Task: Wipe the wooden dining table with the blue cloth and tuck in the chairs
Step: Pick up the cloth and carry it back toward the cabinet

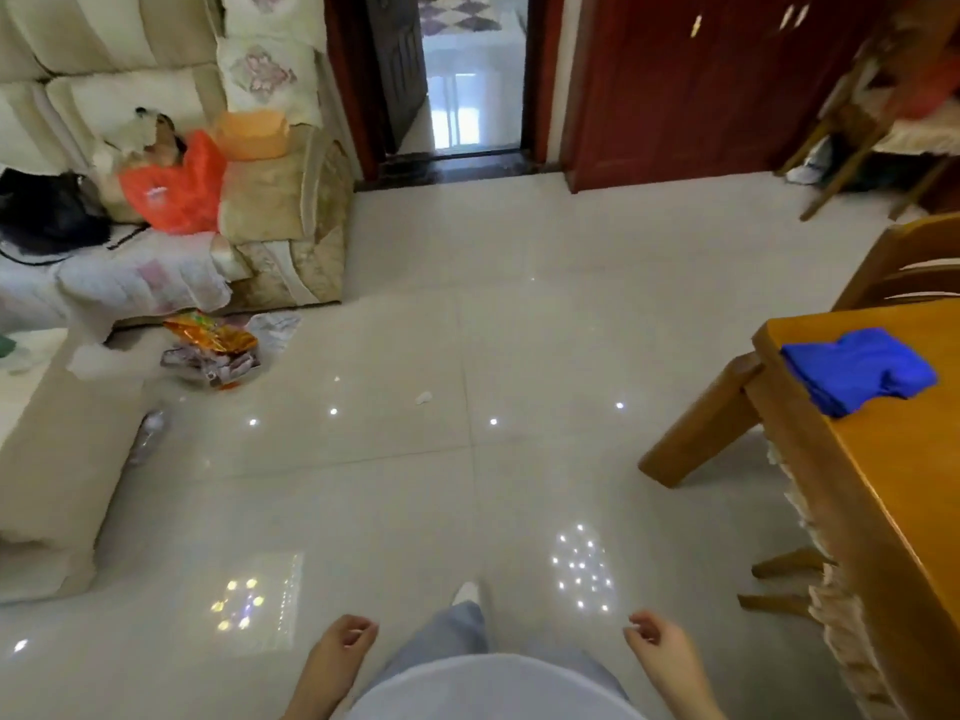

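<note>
Cloth [857,370], blue, lies crumpled near the corner of the wooden table [893,475], at right. Left hand [345,639] and right hand [654,636] hang loosely curled, holding nothing. Suggested: turn right, grasp cloth whole, wipe in overlapping passes. Table mostly cropped; one chair [904,262] partly visible beyond it.

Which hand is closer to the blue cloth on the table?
Right. The right hand hangs beside the wooden table, on the same side as the blue cloth; the left hand hangs across the body, farther away. Neither touches it.
</note>
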